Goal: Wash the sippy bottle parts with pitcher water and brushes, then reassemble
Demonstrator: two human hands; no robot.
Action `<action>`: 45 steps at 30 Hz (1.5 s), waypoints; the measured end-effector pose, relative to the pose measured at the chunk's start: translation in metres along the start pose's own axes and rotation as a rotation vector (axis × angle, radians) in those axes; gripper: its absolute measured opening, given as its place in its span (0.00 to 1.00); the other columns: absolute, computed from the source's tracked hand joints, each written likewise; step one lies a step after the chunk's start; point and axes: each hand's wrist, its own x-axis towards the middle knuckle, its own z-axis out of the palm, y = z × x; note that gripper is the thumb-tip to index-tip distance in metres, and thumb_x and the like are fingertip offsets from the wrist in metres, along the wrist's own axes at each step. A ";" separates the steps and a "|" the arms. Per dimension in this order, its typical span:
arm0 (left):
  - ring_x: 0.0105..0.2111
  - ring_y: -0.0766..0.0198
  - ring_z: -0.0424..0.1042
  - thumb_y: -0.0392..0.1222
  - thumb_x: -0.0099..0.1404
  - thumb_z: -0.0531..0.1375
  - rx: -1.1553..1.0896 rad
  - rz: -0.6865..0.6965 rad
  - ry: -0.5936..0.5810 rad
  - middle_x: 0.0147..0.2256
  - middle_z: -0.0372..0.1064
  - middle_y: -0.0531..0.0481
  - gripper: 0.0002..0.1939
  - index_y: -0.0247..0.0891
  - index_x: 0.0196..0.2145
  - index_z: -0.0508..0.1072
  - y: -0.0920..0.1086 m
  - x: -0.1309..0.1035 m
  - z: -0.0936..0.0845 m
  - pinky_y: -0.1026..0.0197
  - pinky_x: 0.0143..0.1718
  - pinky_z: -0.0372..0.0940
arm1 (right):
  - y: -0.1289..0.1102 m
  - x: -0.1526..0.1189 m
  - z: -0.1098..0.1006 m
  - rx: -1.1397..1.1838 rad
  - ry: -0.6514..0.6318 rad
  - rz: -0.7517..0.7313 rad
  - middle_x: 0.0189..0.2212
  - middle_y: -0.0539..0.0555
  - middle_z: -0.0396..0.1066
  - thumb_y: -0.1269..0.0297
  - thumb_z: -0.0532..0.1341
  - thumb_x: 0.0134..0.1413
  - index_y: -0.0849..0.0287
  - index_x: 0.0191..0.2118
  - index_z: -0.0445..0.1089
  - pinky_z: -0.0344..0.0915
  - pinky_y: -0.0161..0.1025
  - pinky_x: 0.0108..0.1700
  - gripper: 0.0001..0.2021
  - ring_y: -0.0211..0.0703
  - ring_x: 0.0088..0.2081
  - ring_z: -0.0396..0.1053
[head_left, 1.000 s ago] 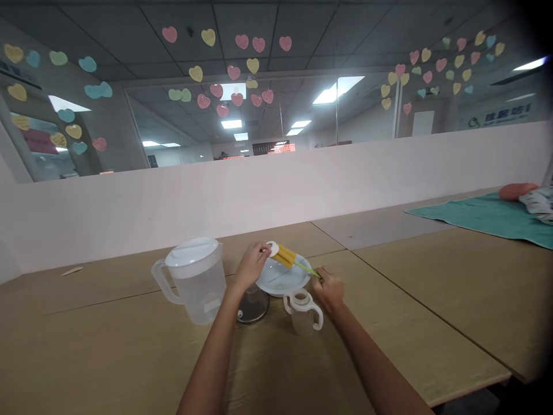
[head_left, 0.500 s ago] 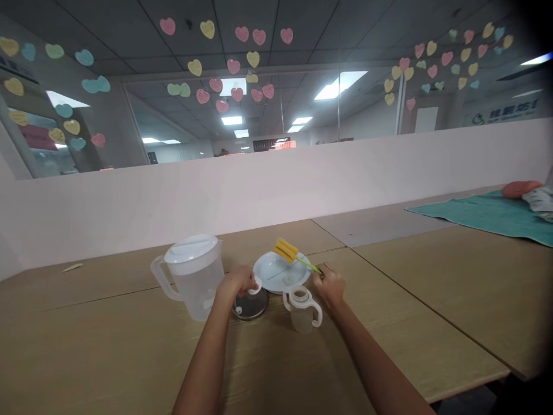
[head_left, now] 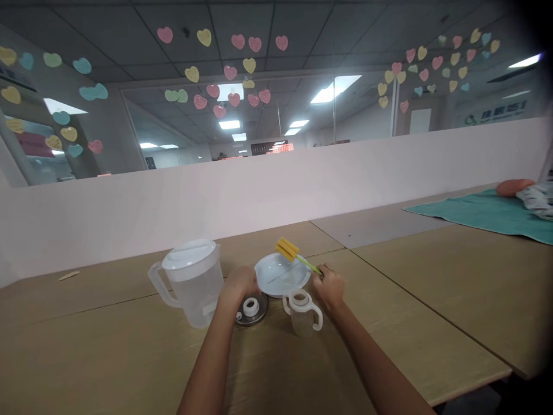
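Since the earlier frame, the short white plastic ring (head_left: 251, 310) has gone from the left fingers down onto the dark, shiny round dish (head_left: 261, 314), where it now lies with its opening upward.

At the left, the translucent plastic pitcher with a white lid (head_left: 196, 288) stands on the pale wood-look worktop (head_left: 367, 351). Next comes the left hand (head_left: 239, 286), between pitcher and dish; its fingers are largely hidden behind its back, so I cannot tell how far they are open or whether they hold anything. Lifting that hand straight up would best avoid nudging the ring or the small white piece (head_left: 238, 316) beside it.

Right of these, the shallow pale-blue bowl (head_left: 276, 276) sits beyond the dish, and the yellow sponge brush with a thin green handle (head_left: 287, 249) is held up over its far side. Keeping the sponge there seems wise, since any drips would fall in. The clear two-handled cup with a white collar (head_left: 303, 320) stands upright and uncovered, nearer the person. The right hand (head_left: 330, 285) has its fingers closed around the handle's end; a firm grip should stop the head swinging.
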 end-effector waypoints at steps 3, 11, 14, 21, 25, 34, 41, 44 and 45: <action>0.36 0.53 0.71 0.43 0.56 0.55 0.038 0.102 0.069 0.33 0.74 0.41 0.11 0.36 0.30 0.76 0.016 0.005 0.003 0.55 0.40 0.62 | -0.004 0.002 -0.004 -0.010 -0.041 0.024 0.24 0.50 0.65 0.70 0.54 0.47 0.62 0.24 0.70 0.36 0.35 0.25 0.08 0.30 0.21 0.48; 0.50 0.61 0.63 0.40 0.61 0.51 -0.114 0.453 0.049 0.51 0.65 0.47 0.20 0.37 0.50 0.68 0.030 0.045 0.069 0.62 0.53 0.55 | -0.009 0.004 -0.011 -0.071 -0.136 0.098 0.26 0.50 0.65 0.70 0.55 0.48 0.61 0.27 0.71 0.36 0.36 0.26 0.07 0.30 0.22 0.48; 0.51 0.60 0.63 0.42 0.60 0.52 -0.173 0.441 0.035 0.51 0.65 0.47 0.21 0.38 0.50 0.68 0.026 0.054 0.076 0.62 0.54 0.55 | -0.008 0.004 -0.009 -0.067 -0.129 0.081 0.26 0.50 0.66 0.69 0.55 0.49 0.61 0.27 0.71 0.36 0.36 0.27 0.08 0.31 0.23 0.49; 0.40 0.58 0.70 0.44 0.52 0.59 -0.198 0.305 0.065 0.39 0.73 0.47 0.16 0.37 0.37 0.76 0.027 0.057 0.080 0.61 0.44 0.62 | -0.006 0.003 -0.008 -0.083 -0.129 0.092 0.27 0.50 0.65 0.69 0.54 0.49 0.61 0.27 0.71 0.36 0.36 0.27 0.08 0.30 0.23 0.49; 0.31 0.60 0.71 0.39 0.49 0.60 -0.254 0.247 0.142 0.29 0.74 0.46 0.09 0.34 0.29 0.77 0.028 0.058 0.083 0.61 0.36 0.64 | -0.008 0.003 -0.012 -0.078 -0.156 0.106 0.27 0.50 0.65 0.70 0.54 0.49 0.61 0.28 0.71 0.36 0.36 0.26 0.09 0.30 0.22 0.49; 0.30 0.68 0.72 0.27 0.50 0.56 -0.535 0.318 0.319 0.31 0.74 0.49 0.11 0.33 0.31 0.74 0.013 0.055 0.059 0.68 0.33 0.66 | -0.007 0.003 -0.011 -0.040 -0.153 0.123 0.25 0.50 0.65 0.70 0.54 0.49 0.62 0.26 0.70 0.36 0.36 0.26 0.08 0.31 0.23 0.48; 0.32 0.66 0.72 0.32 0.53 0.56 -0.649 0.346 0.506 0.31 0.73 0.49 0.06 0.35 0.28 0.74 0.006 0.042 0.028 0.65 0.36 0.67 | -0.013 0.002 -0.016 -0.006 -0.099 0.059 0.28 0.51 0.67 0.69 0.53 0.50 0.62 0.27 0.70 0.38 0.34 0.26 0.09 0.31 0.25 0.54; 0.32 0.68 0.71 0.30 0.54 0.55 -0.616 0.440 0.571 0.30 0.72 0.51 0.08 0.36 0.27 0.74 0.008 0.036 0.021 0.66 0.35 0.66 | -0.013 0.002 -0.015 -0.098 -0.201 0.059 0.28 0.51 0.67 0.69 0.53 0.50 0.61 0.27 0.71 0.37 0.36 0.26 0.10 0.31 0.24 0.54; 0.31 0.68 0.70 0.30 0.54 0.55 -0.573 0.474 0.584 0.30 0.71 0.51 0.08 0.36 0.26 0.74 0.008 0.034 0.018 0.66 0.35 0.66 | -0.012 0.003 -0.015 -0.129 -0.235 0.085 0.28 0.51 0.67 0.68 0.52 0.51 0.60 0.27 0.71 0.37 0.36 0.25 0.11 0.31 0.23 0.54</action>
